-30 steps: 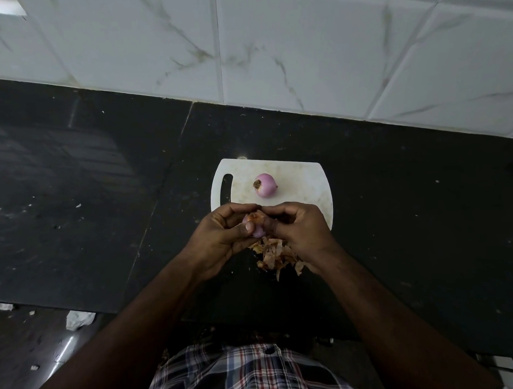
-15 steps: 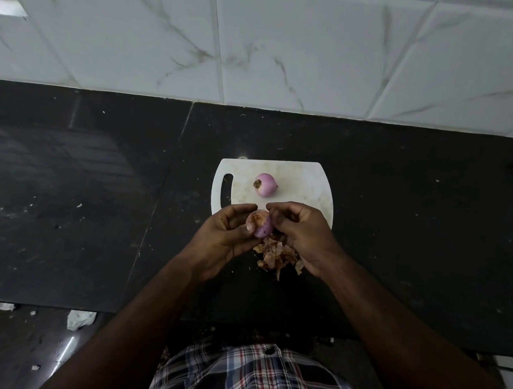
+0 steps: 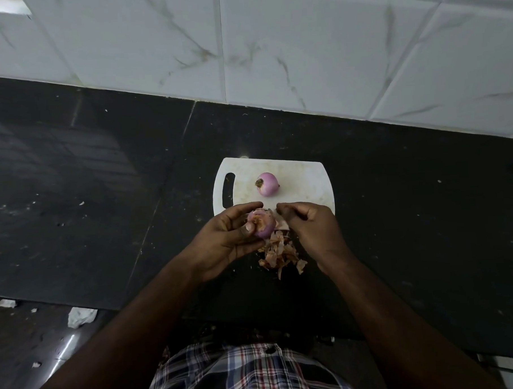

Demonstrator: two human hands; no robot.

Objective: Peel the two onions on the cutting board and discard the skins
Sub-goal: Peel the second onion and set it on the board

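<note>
Since a second ago the right hand (image 3: pixel 308 227) has come off the onion and drawn a little to the right, so the two hands, then pressed together over it, now sit just apart. Its fingers (image 3: pixel 288 212) are curled in with the tips close together; whether they pinch a scrap of skin I cannot tell. The left hand (image 3: pixel 225 242) has its fingers and thumb (image 3: pixel 249 229) clamped around the second onion (image 3: pixel 262 227), held just above the near edge of the white cutting board (image 3: pixel 308 189), with its end turned toward the camera. That onion looks mostly purple and smooth, with a brownish patch at the end, so I judge only a last bit of skin or root remains on it. The first onion (image 3: pixel 267 184) lies alone on the board, glossy and apparently fully peeled, its dry root tuft pointing left. A pile of papery brown skins (image 3: pixel 280 256) lies on the black countertop (image 3: pixel 412 231) below the hands, just off the board. Peeling seems nearly finished; discarding the skins is not yet done.
</note>
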